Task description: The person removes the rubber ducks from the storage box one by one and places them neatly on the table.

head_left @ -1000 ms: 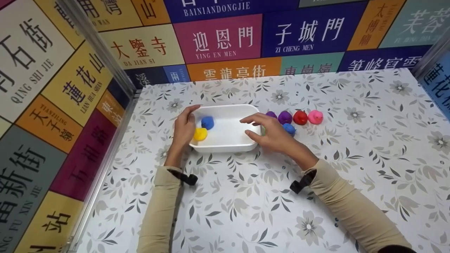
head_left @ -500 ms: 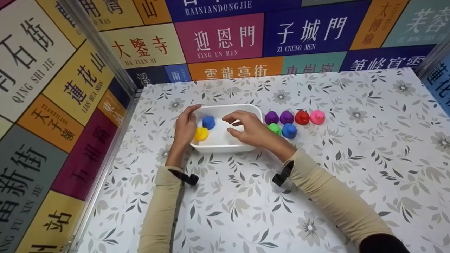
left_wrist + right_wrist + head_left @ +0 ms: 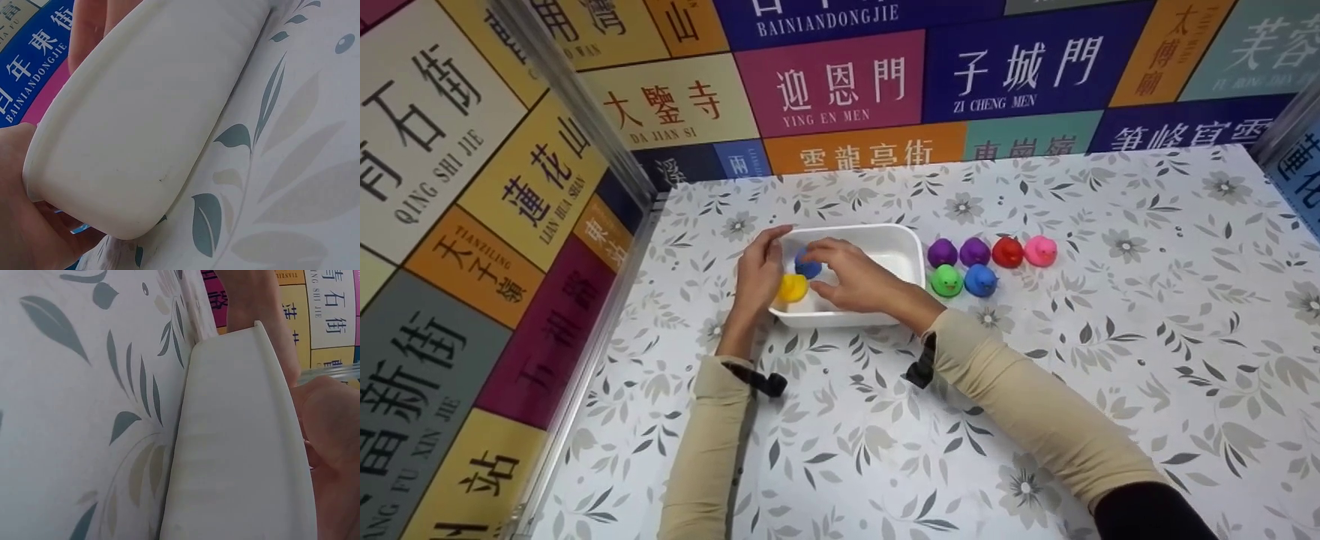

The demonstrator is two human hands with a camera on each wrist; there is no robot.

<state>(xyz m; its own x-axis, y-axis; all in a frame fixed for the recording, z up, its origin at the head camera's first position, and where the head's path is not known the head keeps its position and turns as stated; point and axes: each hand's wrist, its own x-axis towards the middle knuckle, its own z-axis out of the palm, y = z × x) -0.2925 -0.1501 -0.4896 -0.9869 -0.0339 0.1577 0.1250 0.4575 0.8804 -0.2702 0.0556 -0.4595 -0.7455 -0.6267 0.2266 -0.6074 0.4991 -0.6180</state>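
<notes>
A white plastic tub (image 3: 894, 244) stands on the table, holding a blue rubber duck (image 3: 804, 265) and a yellow rubber duck (image 3: 793, 288) at its left end. My left hand (image 3: 759, 274) grips that end; in the left wrist view its thumb and fingers lie around the tub's rim and corner. Over the tub reaches my right hand (image 3: 855, 280), its fingers loosely bent and apart, fingertips beside the blue duck and partly covering it. Whether they touch the duck I cannot tell. The right wrist view shows mostly the tub's outer wall (image 3: 236, 439), with the right hand (image 3: 332, 422) above its rim.
Right of the tub sit two purple ducks (image 3: 958, 253), a red duck (image 3: 1008, 253) and a pink duck (image 3: 1041, 251) in a row. A green duck (image 3: 946, 281) and another blue duck (image 3: 981, 280) sit in front. Printed wall panels (image 3: 831, 82) border the floral tabletop (image 3: 840, 420).
My right hand has moved left across the tub to the blue duck, uncovering the green and purple ducks outside. The left hand has stayed at the tub's left end.
</notes>
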